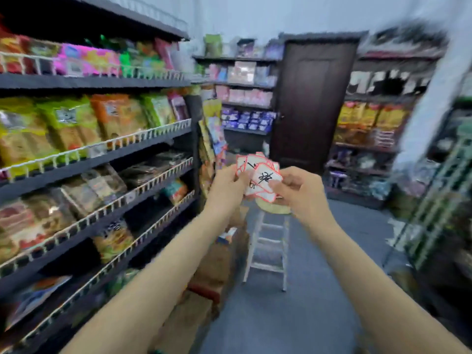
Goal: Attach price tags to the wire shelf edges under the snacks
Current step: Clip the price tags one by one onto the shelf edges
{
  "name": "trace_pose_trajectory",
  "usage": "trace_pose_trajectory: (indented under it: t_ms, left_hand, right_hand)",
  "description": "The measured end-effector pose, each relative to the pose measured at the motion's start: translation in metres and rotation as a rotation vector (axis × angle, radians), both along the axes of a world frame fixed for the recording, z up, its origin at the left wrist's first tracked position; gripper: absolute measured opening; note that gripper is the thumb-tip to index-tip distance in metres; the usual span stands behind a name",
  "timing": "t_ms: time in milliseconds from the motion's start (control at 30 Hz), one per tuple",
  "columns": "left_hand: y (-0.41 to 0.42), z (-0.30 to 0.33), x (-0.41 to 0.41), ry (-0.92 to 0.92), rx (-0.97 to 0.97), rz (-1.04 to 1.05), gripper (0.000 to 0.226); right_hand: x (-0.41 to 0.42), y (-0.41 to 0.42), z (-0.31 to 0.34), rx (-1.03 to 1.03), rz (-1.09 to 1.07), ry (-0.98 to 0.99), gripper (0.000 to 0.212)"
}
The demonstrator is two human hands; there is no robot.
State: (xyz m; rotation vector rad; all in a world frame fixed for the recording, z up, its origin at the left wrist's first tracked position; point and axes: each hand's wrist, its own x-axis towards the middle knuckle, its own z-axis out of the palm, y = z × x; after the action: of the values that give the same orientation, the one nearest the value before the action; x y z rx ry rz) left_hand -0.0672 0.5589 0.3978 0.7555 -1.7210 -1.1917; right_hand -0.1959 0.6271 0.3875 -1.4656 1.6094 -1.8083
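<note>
Two bare forearms reached forward from the bottom of the view and met in the middle of the aisle. Left hand (227, 182) had its fingers curled round a fanned bundle of price tags (251, 166), white cards with red borders and dark handwriting, holding them upright. Right hand (297, 186) pinched one tag (264, 178) at the front of the bundle between thumb and fingertips, that card tilted and overlapping the others. Both hands were close together, joined by the cards, and well apart from any shelf. To the left ran a dark shelf unit with white wire shelf edges (143, 132), several tiers deep, with bags of snacks (76, 121) in green, orange and yellow leaning behind the wire. None of the cards in the hands touched the wire. Below the hands stood a small light-coloured stool (268, 249) on the grey floor (319, 290), with brown cardboard boxes (217, 264) just beside it to the left. A dark door (311, 103) stood shut at the far end of the room, between more stocked shelves (246, 85) on its left and another rack of goods (370, 123) on its right. The view was blurred, mostly toward the right edge.
</note>
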Motion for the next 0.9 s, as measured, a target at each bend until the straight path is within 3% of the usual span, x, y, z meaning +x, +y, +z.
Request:
trace_pose_trajectory:
  t_ms: [167,267,400,633,800,900]
  left_hand:
    - [0.05,0.023,-0.157,0.017,-0.064,-0.379,0.015]
    - [0.085,0.032,-0.233,0.047,-0.043,-0.553,0.033]
    - [0.139,0.044,-0.317,0.076,0.0,-0.762,0.012]
    - [0.21,0.073,-0.42,0.137,0.004,-1.063,0.013]
    - [0.235,0.097,-0.482,0.18,0.082,-1.19,0.015]
    - [0.24,0.105,-0.52,0.209,0.116,-1.258,0.02]
  right_hand:
    - [-0.124,0.087,0.025,-0.037,-0.337,-0.012,0.033]
    - [-0.188,0.14,0.038,-0.02,-0.492,0.007,0.028]
    - [-0.243,0.208,0.053,-0.008,-0.684,0.036,0.035]
    - [-0.304,0.293,0.083,-0.028,-1.007,0.028,0.018]
    - [-0.34,0.316,0.106,-0.114,-1.077,0.012,0.027]
    - [-0.366,0.319,0.115,-0.107,-1.202,0.056,0.018]
